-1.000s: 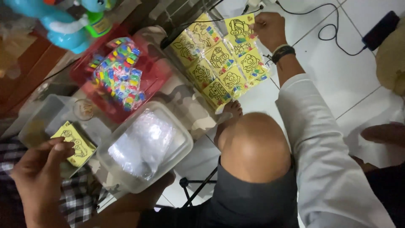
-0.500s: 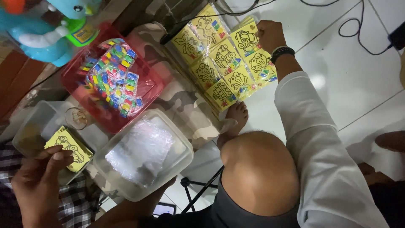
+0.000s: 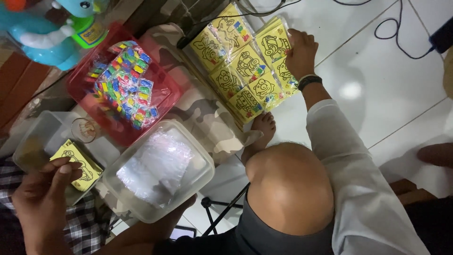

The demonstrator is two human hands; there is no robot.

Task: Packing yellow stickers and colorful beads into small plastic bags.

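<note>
The left hand (image 3: pixel 45 198) pinches a yellow card (image 3: pixel 78 165) at the near left, its lower edge hidden. The right hand (image 3: pixel 302 52) lies flat, fingers spread, on yellow cards (image 3: pixel 245 66) on the far floor (image 3: pixel 377 94).

The tub of clear bags (image 3: pixel 158 170) sits between the tray of small packets (image 3: pixel 123 85) and the knee (image 3: pixel 288 189).
</note>
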